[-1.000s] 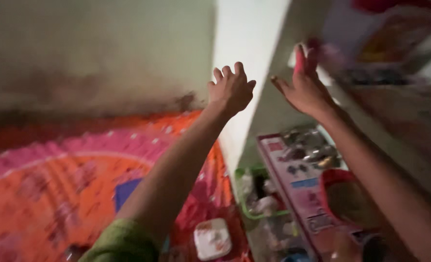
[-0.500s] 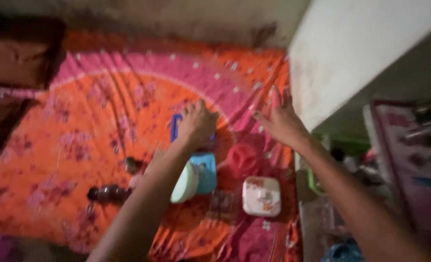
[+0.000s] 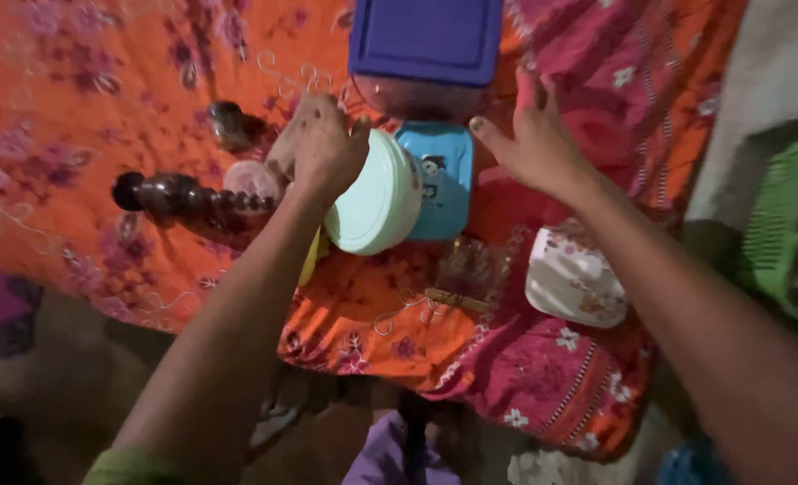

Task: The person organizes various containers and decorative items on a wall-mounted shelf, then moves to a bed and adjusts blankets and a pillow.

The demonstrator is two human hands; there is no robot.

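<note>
**Orange cloth, hands at the containers**

Orange and pink floral cloth (image 3: 75,117) covers the surface — whether bed or floor beneath, I cannot tell. The left hand (image 3: 327,144) sits at the upper rim of a pale green round container (image 3: 376,205), fingers curled together; whether they clamp the rim cannot be told from this angle. The container is tipped on its side, flat round face turned toward the lower right, its short axis running lower right to upper left. Just beside it, touching or nearly so, lies a blue rectangular box (image 3: 442,180), long axis running up and down the view.

The right hand (image 3: 533,139) hovers flat and spread, fingers apart, holding nothing, near a large purple-lidded container (image 3: 426,40) — cut off by the top edge.

A dark beaded bottle (image 3: 188,199) lies on its side, pointing left. A white square dish (image 3: 574,283) rests at the right, partly hidden by the right forearm. A green basket (image 3: 789,233) is blurred and cropped.
</note>
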